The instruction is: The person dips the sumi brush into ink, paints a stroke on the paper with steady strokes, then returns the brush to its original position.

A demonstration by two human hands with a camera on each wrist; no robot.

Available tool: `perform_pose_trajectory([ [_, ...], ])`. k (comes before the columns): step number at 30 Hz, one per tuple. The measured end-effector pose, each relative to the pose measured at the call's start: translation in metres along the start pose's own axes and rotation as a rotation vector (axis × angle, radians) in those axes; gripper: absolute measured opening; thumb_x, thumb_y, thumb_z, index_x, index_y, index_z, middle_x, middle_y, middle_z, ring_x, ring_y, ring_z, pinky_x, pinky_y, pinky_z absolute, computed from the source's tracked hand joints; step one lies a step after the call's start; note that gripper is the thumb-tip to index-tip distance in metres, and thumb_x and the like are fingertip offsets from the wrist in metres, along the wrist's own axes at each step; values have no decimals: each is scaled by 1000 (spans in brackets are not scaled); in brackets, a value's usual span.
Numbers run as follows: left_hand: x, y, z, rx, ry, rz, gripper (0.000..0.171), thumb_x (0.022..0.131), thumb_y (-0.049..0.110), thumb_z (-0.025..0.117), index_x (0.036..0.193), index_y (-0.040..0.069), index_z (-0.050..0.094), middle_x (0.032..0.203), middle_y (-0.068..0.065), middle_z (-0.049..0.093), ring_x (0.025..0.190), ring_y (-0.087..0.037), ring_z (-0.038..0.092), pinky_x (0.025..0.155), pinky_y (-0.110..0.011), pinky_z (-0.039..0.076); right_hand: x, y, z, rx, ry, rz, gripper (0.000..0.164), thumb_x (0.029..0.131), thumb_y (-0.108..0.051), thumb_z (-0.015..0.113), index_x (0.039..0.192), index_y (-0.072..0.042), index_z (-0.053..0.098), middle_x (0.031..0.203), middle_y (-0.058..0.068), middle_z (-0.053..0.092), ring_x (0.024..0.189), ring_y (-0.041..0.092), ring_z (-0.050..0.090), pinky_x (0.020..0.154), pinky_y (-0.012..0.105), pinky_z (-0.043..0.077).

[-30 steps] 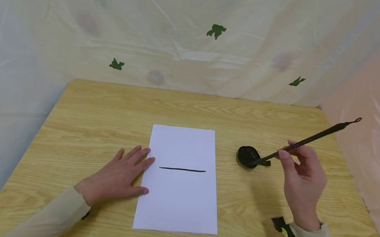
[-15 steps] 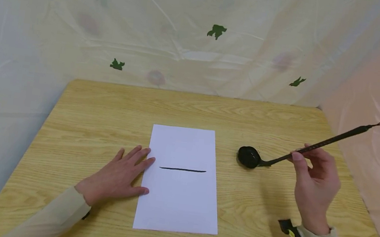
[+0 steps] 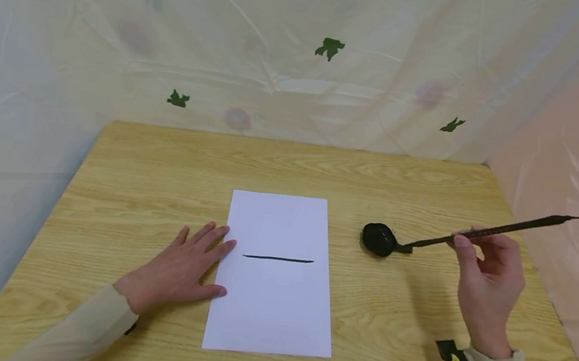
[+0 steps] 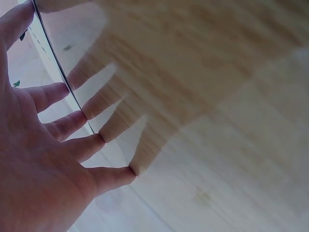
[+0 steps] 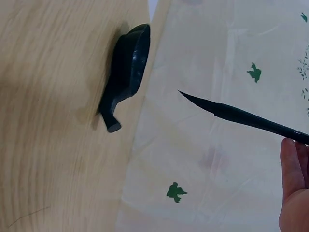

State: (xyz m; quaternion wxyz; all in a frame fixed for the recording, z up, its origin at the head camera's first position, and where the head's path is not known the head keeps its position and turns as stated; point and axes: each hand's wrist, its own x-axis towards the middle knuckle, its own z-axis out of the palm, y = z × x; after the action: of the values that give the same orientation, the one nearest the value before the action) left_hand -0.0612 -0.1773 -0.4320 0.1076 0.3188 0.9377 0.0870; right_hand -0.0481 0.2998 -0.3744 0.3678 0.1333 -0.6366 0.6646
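Observation:
My right hand (image 3: pixel 492 286) pinches a dark calligraphy brush (image 3: pixel 519 226) between thumb and fingers, its looped end slanting up to the right. A small black ink dish (image 3: pixel 377 239) with a short handle sits on the table to its left. In the right wrist view the pointed, black bristle tip of the brush (image 5: pixel 241 117) is in the air, apart from the ink dish (image 5: pixel 128 63). My left hand (image 3: pixel 176 269) lies with fingers spread, fingertips on the left edge of a white sheet of paper (image 3: pixel 272 312). One black horizontal stroke (image 3: pixel 279 258) crosses the sheet.
The wood-grain table (image 3: pixel 160 157) runs back to a pale hanging sheet (image 3: pixel 280 82) with green leaf shapes. Similar sheets close off the left and right sides. A black strap piece (image 3: pixel 455 359) juts from the right sleeve.
The right hand has moved to the right, drawing the brush tip out of the ink dish; the brush's looped end has swung right and then lower. Left hand and paper stay in place.

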Motion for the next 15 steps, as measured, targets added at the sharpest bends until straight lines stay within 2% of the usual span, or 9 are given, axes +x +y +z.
perform_pose_trajectory([
  [7,0,1,-1,-11,-5,-2,88,93,63,66,159,11,41,167,-16,30,154,-42,23,114,-75,23,-2,3,-12,-356,-88,17,28,88,26,63,114,25,55,109,4,69,98,13,70,83,16,56],
  [15,0,0,-1,-9,-2,5,88,93,63,66,159,11,42,167,-17,30,154,-42,24,113,-75,24,-7,6,-23,-499,-206,57,28,88,22,66,115,17,65,110,-2,72,103,5,70,87,13,52],
])
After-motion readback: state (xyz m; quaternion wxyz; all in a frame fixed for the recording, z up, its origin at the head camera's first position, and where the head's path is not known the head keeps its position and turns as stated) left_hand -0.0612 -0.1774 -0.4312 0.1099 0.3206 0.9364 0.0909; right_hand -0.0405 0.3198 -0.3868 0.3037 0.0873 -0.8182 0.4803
